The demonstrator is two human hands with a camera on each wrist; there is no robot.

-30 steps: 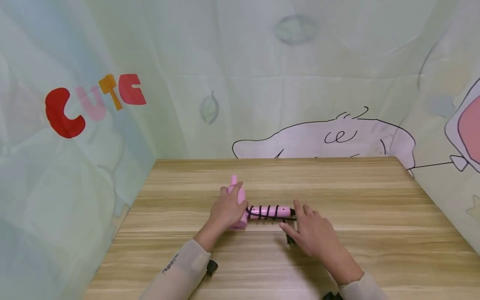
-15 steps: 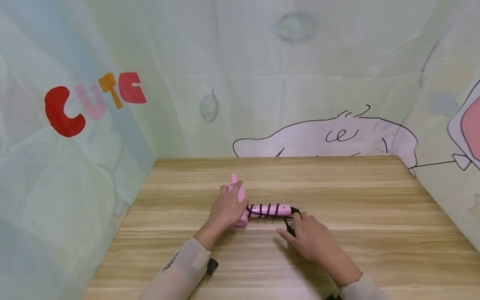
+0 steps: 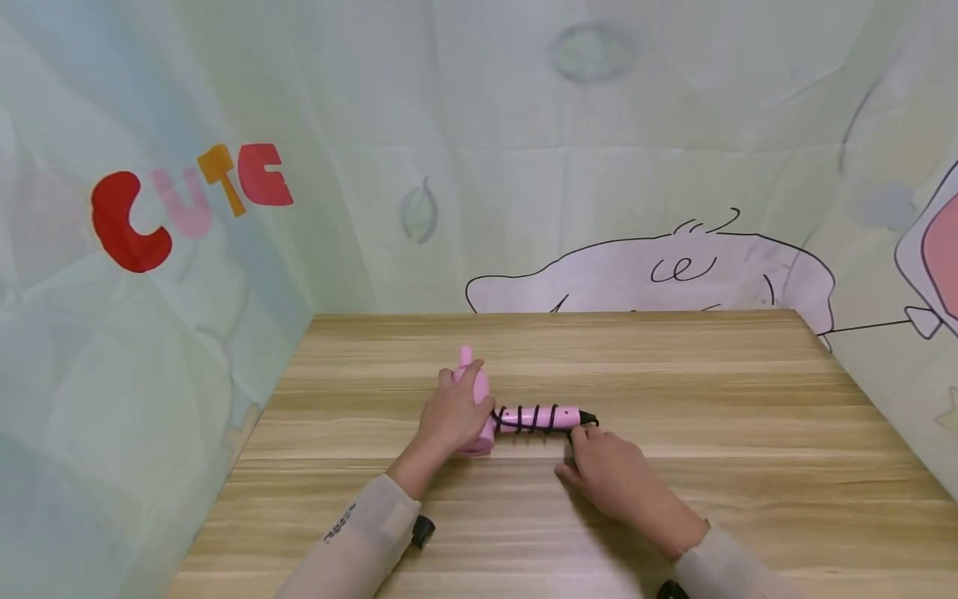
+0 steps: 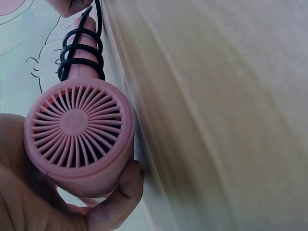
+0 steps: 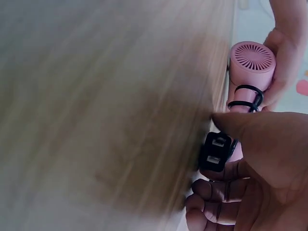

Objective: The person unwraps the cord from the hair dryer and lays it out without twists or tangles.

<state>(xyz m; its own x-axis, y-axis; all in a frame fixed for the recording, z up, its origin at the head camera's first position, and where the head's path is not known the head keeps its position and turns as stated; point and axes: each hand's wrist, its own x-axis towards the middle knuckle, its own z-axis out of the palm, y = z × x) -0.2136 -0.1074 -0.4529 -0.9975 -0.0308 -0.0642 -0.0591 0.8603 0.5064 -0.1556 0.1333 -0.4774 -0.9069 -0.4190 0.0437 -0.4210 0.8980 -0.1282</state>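
Observation:
A pink hair dryer lies on the wooden table, its handle pointing right. A black cord winds around that handle. My left hand grips the dryer's body from above; in the left wrist view, fingers and thumb curve around the barrel behind the round slotted grille. Beside the handle's end, my right hand has its fingers curled at the cord. The right wrist view shows the black two-pin plug between its thumb and curled fingers. From the head view the plug is hidden under that hand.
A printed cloth hangs behind the table and along its sides. It carries coloured letters at the left and a line-drawn animal at the back. Dark wrist-worn pieces show below both sleeves.
My right hand has drawn back from the handle's tip and curled its fingers at the plug, covering it in the head view. The left hand keeps its hold on the hair dryer.

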